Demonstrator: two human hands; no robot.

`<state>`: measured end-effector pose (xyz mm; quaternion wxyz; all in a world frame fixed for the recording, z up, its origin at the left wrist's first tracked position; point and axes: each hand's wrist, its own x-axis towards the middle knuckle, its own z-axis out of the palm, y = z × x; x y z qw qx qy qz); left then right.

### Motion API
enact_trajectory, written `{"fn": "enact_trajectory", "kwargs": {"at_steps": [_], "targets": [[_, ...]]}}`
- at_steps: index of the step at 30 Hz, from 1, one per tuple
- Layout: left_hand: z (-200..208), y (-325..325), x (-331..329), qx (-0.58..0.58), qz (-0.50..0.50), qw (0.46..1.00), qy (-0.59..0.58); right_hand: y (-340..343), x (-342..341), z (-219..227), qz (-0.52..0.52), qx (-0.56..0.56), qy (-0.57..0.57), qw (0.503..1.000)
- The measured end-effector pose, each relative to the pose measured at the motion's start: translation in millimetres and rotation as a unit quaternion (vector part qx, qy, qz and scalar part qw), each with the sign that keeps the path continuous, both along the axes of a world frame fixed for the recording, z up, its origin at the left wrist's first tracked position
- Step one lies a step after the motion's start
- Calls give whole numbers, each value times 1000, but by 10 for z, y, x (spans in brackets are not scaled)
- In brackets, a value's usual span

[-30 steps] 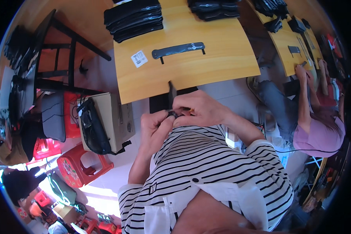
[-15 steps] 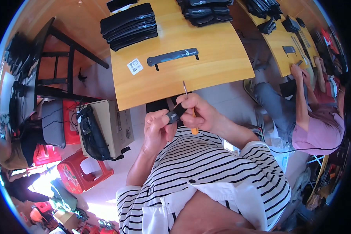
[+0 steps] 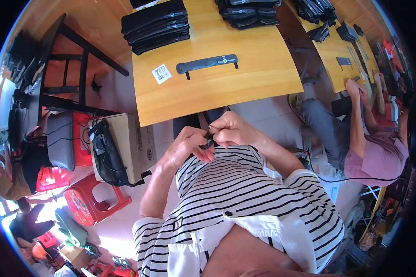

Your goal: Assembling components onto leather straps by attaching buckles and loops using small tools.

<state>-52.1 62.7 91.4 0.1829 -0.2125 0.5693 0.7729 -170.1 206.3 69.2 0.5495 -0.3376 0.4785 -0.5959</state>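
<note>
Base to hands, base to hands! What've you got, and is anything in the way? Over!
Left hand and right hand pinching small dark piece. Fingers partly hide it. Wooden table beyond; no obstacle seen. Over.

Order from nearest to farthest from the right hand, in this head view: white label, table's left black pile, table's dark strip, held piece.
1. Held piece: at the right hand.
2. Dark strip: ahead, on the table.
3. White label: left of the strip.
4. Black pile: beyond the label.
</note>
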Motion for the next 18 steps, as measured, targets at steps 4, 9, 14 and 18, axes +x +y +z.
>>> {"fn": "enact_trajectory", "kwargs": {"at_steps": [4, 9, 14, 18], "targets": [[-138, 104, 17, 11, -42, 999, -9, 49, 6, -53, 9, -7, 118, 993], [-281, 178, 20, -31, 1, 999, 14, 74, 182, -53, -163, -16, 427, 889], [-232, 244, -39, -31, -3, 999, 17, 84, 305, -251, -311, -22, 493, 813], [-103, 216, -76, 0, -34, 999, 16, 189, 244, -286, -357, 84, 196, 909]]}}
